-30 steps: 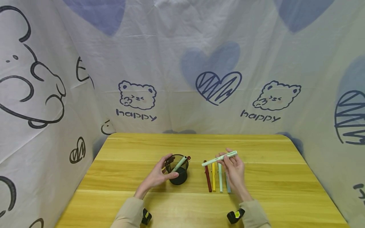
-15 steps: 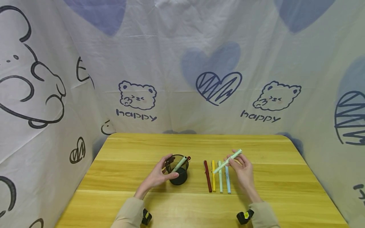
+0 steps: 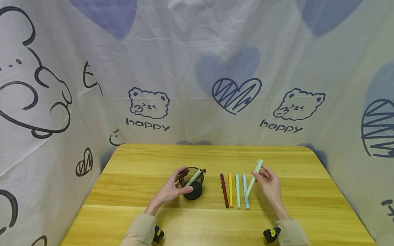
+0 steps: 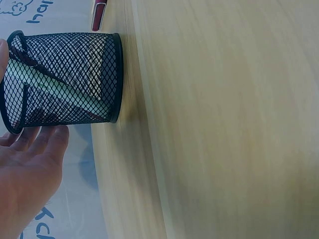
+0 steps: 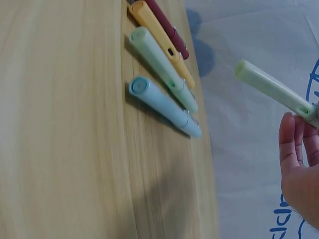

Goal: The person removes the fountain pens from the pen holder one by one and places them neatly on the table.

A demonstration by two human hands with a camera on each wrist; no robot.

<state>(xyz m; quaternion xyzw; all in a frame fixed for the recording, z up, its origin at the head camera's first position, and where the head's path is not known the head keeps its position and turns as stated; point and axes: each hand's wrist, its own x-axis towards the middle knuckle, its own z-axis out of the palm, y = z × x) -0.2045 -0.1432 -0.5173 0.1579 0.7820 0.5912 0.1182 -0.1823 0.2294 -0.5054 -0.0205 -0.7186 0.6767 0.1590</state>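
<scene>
Pen [image 3: 254, 174]: your right hand [image 3: 268, 186] pinches this pale green one, tilted, just right of the row [image 3: 235, 190].
Handling: probably light, stiff, smooth; grip mid-barrel.
Left hand [image 3: 168, 190]: fingers curled round the cup [image 3: 191, 187], left of the row.

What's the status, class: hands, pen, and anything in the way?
Left hand steadying mesh cup. Right hand fingers pinching pale green pen, tilted, lifted off the table. Four pens lying in a row beside it; nothing blocking.
</scene>
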